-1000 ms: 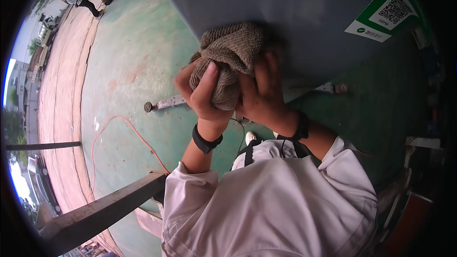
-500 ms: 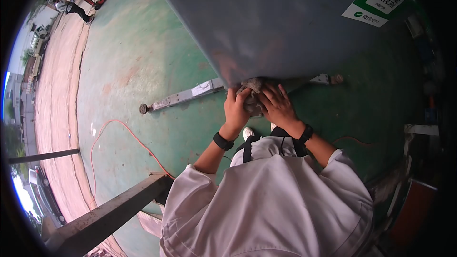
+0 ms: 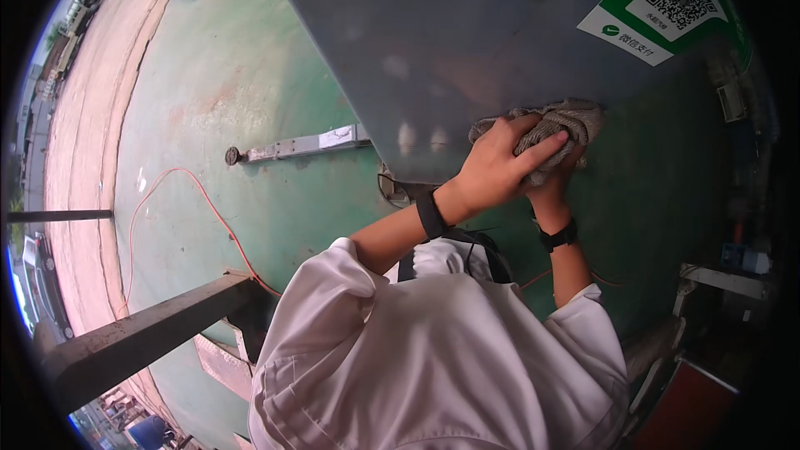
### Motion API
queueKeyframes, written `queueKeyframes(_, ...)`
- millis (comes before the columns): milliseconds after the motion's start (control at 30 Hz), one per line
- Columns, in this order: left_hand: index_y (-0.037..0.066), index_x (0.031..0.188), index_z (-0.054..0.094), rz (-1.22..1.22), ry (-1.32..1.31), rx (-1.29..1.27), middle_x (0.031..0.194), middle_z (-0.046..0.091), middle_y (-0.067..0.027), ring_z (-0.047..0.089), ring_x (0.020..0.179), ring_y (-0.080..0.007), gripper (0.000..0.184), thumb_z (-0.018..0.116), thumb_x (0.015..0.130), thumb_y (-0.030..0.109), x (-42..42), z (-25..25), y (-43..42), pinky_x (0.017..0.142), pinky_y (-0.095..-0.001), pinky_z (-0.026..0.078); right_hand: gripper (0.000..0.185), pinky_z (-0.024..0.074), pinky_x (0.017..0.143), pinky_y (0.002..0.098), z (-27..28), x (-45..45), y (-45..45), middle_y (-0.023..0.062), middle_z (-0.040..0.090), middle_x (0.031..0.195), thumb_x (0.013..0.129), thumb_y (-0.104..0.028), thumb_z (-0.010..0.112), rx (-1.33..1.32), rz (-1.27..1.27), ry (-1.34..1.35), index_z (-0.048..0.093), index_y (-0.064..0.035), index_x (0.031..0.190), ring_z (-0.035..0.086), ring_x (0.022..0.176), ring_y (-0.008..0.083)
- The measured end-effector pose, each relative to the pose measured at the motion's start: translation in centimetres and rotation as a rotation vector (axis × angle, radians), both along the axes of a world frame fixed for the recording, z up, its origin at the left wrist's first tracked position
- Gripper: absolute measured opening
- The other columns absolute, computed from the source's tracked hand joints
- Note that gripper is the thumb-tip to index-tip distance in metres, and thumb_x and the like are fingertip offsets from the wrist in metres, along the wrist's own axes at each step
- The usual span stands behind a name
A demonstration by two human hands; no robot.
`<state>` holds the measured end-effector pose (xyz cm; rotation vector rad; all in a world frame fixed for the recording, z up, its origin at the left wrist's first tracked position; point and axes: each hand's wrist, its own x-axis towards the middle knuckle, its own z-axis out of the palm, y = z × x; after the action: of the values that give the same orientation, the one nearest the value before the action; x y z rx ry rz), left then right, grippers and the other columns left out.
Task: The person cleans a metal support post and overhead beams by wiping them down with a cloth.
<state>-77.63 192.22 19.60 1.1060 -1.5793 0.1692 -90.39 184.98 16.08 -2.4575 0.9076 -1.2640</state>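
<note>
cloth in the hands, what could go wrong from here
The cloth is bunched between the left hand and right hand, so a fold could slip free. It might also snag the sticker on the grey panel if moved up that way. The metal bar sticking out past the panel could be tripped over.

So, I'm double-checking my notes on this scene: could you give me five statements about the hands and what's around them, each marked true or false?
1. The left hand grips a grey-brown rag. True.
2. The right hand is far from the rag. False: it is right up against it.
3. Each wrist wears a black band. True.
4. The QR-code sticker on the grey panel is red. False: it is green and white.
5. An orange cord lies on the green floor. True.
</note>
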Motion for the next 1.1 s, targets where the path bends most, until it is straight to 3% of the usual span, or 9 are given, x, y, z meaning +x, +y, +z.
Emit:
queueKeyframes(133, 0.021, 0.134, 0.050, 0.039, -0.065, 0.149, 0.122, 0.053, -0.0184, 0.056, 0.094, -0.0349, 0.082, 0.080, 0.058, 0.006, -0.2, -6.7, 0.7, 0.078, -0.0416, 0.049, 0.053, 0.0420, 0.093, 0.0488, -2.1, -0.3, 1.1, 0.0156, 0.050, 0.117, 0.072, -0.011, 0.073, -0.074, 0.137, 0.121, 0.048, -0.0022, 0.117, 0.049, 0.110, 0.0384)
queueKeyframes(267, 0.019, 0.131, 0.050, 0.194, 0.079, 0.380, 0.123, 0.050, -0.0182, 0.057, 0.104, -0.0380, 0.081, 0.079, 0.058, 0.002, -0.4, -11.0, 3.6, 0.081, -0.0417, 0.053, 0.065, 0.0347, 0.105, 0.0544, -7.7, -2.1, 2.8, 0.0218, 0.036, 0.135, 0.072, -0.009, 0.072, 0.007, 0.241, 0.340, 0.043, 0.0012, 0.129, 0.035, 0.127, 0.0470)
queueKeyframes(300, 0.018, 0.130, 0.050, 0.216, 0.113, 0.399, 0.122, 0.051, -0.0179, 0.057, 0.104, -0.0381, 0.077, 0.077, 0.060, 0.001, -0.6, -10.9, 4.0, 0.082, -0.0417, 0.053, 0.070, 0.0308, 0.108, 0.0559, -7.8, -2.2, 2.9, 0.0245, 0.028, 0.141, 0.072, -0.010, 0.073, 0.035, 0.295, 0.380, 0.040, 0.0027, 0.132, 0.027, 0.132, 0.0491)
queueKeyframes(500, 0.015, 0.124, 0.056, 0.329, 0.222, 0.358, 0.117, 0.054, -0.0165, 0.058, 0.100, -0.0370, 0.063, 0.071, 0.066, -0.001, -2.3, -5.8, 3.8, 0.082, -0.0419, 0.052, 0.079, 0.0336, 0.104, 0.0551, -4.5, -3.0, 2.5, 0.0304, 0.021, 0.142, 0.073, -0.012, 0.075, 0.203, 0.503, 0.282, 0.033, 0.0052, 0.137, 0.026, 0.132, 0.0513)
queueKeyframes(767, 0.016, 0.119, 0.062, 0.434, 0.272, -0.103, 0.109, 0.055, -0.0166, 0.060, 0.095, -0.0329, 0.062, 0.079, 0.060, 0.005, -7.0, 3.4, -1.7, 0.076, -0.0372, 0.053, 0.067, 0.0357, 0.103, 0.0533, 3.8, -4.2, -2.1, 0.0272, 0.029, 0.140, 0.081, -0.016, 0.069, -0.155, 0.426, -0.044, 0.036, 0.0044, 0.135, 0.034, 0.129, 0.0473)
queueKeyframes(800, 0.016, 0.118, 0.063, 0.420, 0.311, -0.119, 0.107, 0.056, -0.0162, 0.060, 0.092, -0.0329, 0.059, 0.079, 0.061, 0.007, -7.8, 3.7, -2.3, 0.074, -0.0370, 0.053, 0.066, 0.0361, 0.102, 0.0525, 3.3, -4.7, -2.7, 0.0266, 0.029, 0.139, 0.081, -0.015, 0.069, -0.138, 0.411, -0.077, 0.036, 0.0042, 0.135, 0.035, 0.128, 0.0462)
queueKeyframes(933, 0.023, 0.112, 0.064, 0.551, -0.048, -0.048, 0.099, 0.054, -0.0105, 0.057, 0.078, -0.0240, 0.045, 0.074, 0.068, 0.017, -8.5, 0.9, -3.7, 0.057, -0.0293, 0.049, 0.062, 0.0376, 0.099, 0.0495, -2.3, -6.3, -4.7, 0.0242, 0.031, 0.135, 0.082, -0.013, 0.067, 0.020, 0.364, -0.118, 0.036, 0.0035, 0.133, 0.037, 0.125, 0.0419)
queueKeyframes(967, 0.023, 0.107, 0.061, 0.583, -0.071, -0.133, 0.081, 0.044, -0.0054, 0.050, 0.071, -0.0204, 0.034, 0.065, 0.073, 0.018, -8.4, 0.0, -4.2, 0.053, -0.0268, 0.046, 0.061, 0.0380, 0.099, 0.0487, -4.0, -6.7, -4.9, 0.0236, 0.032, 0.134, 0.082, -0.013, 0.067, 0.059, 0.350, -0.115, 0.036, 0.0033, 0.133, 0.038, 0.124, 0.0408)
queueKeyframes(1100, 0.026, 0.113, 0.059, 0.530, -0.107, -0.027, 0.083, 0.044, -0.0033, 0.050, 0.070, -0.0194, 0.041, 0.065, 0.073, 0.018, -7.9, -4.0, -3.6, 0.051, -0.0270, 0.045, 0.058, 0.0395, 0.096, 0.0457, -9.7, -8.1, -4.7, 0.0212, 0.034, 0.130, 0.083, -0.011, 0.065, 0.169, 0.310, -0.059, 0.036, 0.0026, 0.132, 0.041, 0.121, 0.0365)
